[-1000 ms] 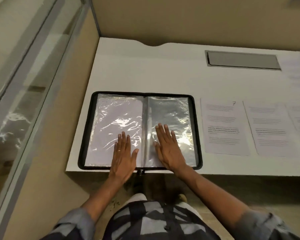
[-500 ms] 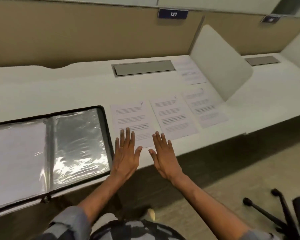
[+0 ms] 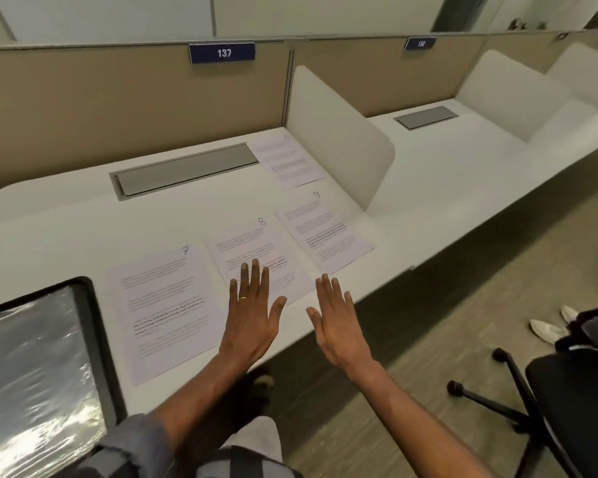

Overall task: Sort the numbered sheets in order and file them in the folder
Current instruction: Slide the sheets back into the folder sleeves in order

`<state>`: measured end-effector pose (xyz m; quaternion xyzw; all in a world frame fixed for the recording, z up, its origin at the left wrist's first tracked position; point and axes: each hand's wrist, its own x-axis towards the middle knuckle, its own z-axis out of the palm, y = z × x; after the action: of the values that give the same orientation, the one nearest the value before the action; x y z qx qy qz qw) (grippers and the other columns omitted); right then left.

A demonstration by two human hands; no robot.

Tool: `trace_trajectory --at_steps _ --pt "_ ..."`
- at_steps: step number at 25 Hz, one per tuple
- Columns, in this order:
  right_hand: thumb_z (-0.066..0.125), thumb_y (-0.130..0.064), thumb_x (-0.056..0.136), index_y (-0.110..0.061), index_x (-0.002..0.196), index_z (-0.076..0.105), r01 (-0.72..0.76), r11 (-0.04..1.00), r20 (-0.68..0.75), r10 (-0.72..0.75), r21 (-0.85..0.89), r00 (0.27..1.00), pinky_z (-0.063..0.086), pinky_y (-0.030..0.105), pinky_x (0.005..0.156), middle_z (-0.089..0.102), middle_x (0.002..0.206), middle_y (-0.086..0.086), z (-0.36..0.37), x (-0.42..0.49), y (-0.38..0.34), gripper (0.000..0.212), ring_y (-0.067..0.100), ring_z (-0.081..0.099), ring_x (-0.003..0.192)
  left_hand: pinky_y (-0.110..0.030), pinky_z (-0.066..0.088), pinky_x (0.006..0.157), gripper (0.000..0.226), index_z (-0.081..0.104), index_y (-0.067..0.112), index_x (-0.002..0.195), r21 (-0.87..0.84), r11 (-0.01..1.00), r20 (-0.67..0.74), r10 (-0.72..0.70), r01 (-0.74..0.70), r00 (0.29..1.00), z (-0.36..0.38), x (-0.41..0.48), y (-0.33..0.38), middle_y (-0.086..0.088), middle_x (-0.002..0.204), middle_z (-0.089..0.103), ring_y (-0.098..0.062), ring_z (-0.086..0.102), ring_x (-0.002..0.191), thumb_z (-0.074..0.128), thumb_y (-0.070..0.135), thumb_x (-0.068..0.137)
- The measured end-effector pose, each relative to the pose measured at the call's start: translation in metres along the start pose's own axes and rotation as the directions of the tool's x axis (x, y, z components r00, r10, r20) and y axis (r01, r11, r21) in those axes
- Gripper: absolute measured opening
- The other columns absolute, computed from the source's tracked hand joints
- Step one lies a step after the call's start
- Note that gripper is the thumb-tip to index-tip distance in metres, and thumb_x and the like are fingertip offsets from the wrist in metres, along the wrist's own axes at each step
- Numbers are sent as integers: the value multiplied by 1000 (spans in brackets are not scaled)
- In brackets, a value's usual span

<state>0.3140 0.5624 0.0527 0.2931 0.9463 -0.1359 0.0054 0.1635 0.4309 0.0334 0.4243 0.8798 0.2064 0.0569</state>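
Three printed sheets lie side by side on the white desk (image 3: 66,229): sheet 7 (image 3: 163,308), sheet 8 (image 3: 256,250) and sheet 9 (image 3: 321,229), left to right. A further sheet (image 3: 289,162) lies behind them; its number is too faint to read. The open black folder (image 3: 38,370) with clear plastic sleeves sits at the lower left, partly cut off. My left hand (image 3: 252,315) is flat with straight fingers over the near edge of sheet 8. My right hand (image 3: 339,322) is open, fingers spread, at the desk's front edge below sheet 9. Neither hand holds anything.
A grey cable flap (image 3: 187,172) is set into the desk behind the sheets. A white divider panel (image 3: 335,136) stands right of the sheets. A black office chair (image 3: 573,398) and white shoes (image 3: 549,326) are on the floor at right.
The view has swung right, off the folder and onto the sheets. Both hands left the folder's sleeves and moved right, now over sheets 8 and 9's near edge.
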Motion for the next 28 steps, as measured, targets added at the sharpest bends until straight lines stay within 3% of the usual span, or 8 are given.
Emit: trace_trajectory --at_steps 6,11,13,16,20,24,28 --pt "16 -48 111 -21 162 -9 16 999 34 -15 -33 999 -7 42 128 -19 168 -4 -6 84 52 63 12 -23 153 -48 -11 126 87 -9 19 162 -41 999 -3 -4 4 1000 25 101 7 -3 167 -25 -20 -25 154 -5 73 95" --pt "8 -61 104 -27 161 -13 7 999 3 -7 36 1000 -9 40 127 -22 167 -11 -19 168 76 69 9 -24 153 -49 -8 126 85 5 16 164 4 1000 -5 -11 11 1000 47 185 10 -5 171 -12 -26 -11 157 7 72 100" --pt "10 -65 102 -26 161 -12 15 997 -10 -14 77 1000 -10 38 127 -20 168 -9 -27 199 82 74 8 -23 153 -51 -7 127 85 3 17 164 8 1000 43 -14 14 999 47 210 14 -4 170 -13 -26 -12 157 4 72 99" --pt "16 -65 103 -22 162 -7 40 993 -26 -37 115 999 -10 33 126 -17 169 -8 -31 251 93 77 6 -21 153 -54 -1 127 82 4 16 163 41 999 -8 -19 20 1000 59 249 11 -6 171 -10 -26 -9 158 5 69 101" --pt "17 -63 102 -20 162 -5 112 982 -17 -110 151 994 -11 31 125 -16 169 -7 -38 335 108 77 6 -21 153 -48 -5 126 76 10 13 163 34 996 -36 -80 81 996 70 313 5 -7 171 -5 -23 -9 158 20 61 105" --pt "9 -72 98 -21 163 -4 155 967 -6 -156 201 988 -7 36 127 -13 170 -5 -28 426 124 83 10 -17 155 -49 -2 128 76 4 16 163 50 985 -26 -162 163 986 81 364 -5 -5 171 -7 -21 -10 158 11 62 104" --pt "10 -67 101 -20 163 0 214 965 -10 -215 152 977 -5 40 128 -9 170 -1 -10 511 138 79 16 -12 157 -44 -8 127 75 -1 19 163 48 969 12 -243 242 970 100 404 -18 1 170 -12 -16 -14 156 10 63 103"
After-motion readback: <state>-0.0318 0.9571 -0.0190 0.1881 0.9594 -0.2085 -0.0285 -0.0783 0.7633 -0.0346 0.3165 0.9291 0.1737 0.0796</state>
